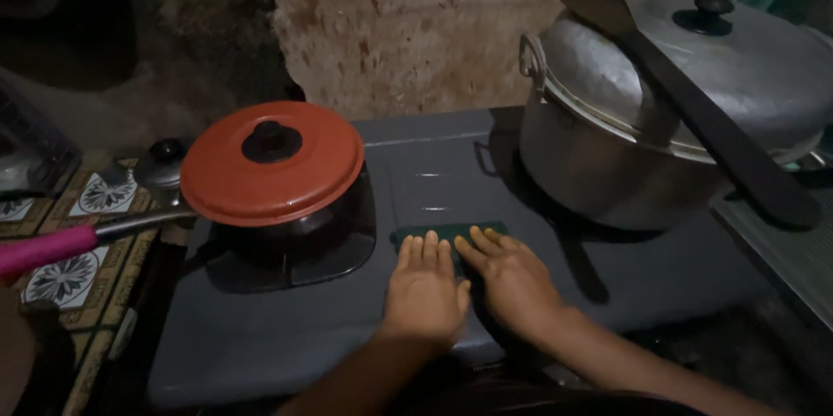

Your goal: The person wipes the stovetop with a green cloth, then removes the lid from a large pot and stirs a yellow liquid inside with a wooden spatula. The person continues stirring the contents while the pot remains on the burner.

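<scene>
Head view: two bare hands lie flat side by side on a grey two-burner stove (286, 329), near the middle of its front edge.
Left hand (423, 293): open, fingers stretched forward, palm down on the stove top, fingertips at the near edge of a dark green scrub pad (444, 231); it grips nothing.
Right hand (514, 281): open too, palm down, fingertips resting on the pad; it presses rather than clasps.
Scrub pad: flat on the stove top between the two burners, just ahead of both hands.
Step in hand: as I judge it, wiping the stove top with the pad, both palms bearing down.
Next move calls for: firm, even pressure, and care to keep clear of the pots on either side.
Left burner: a dark pot with an orange-red lid (272, 162) and black knob.
Right burner: a large metal pot (607, 160) with a domed lid; a dark spatula (685, 95) lies slanted across it.
Surface: patterned tiles (65, 277) at the stove's left edge, with a pink-handled utensil (48, 248) and a small metal lid (160, 164).
Room: dim, with a rough stained wall (416, 26) behind the stove.
</scene>
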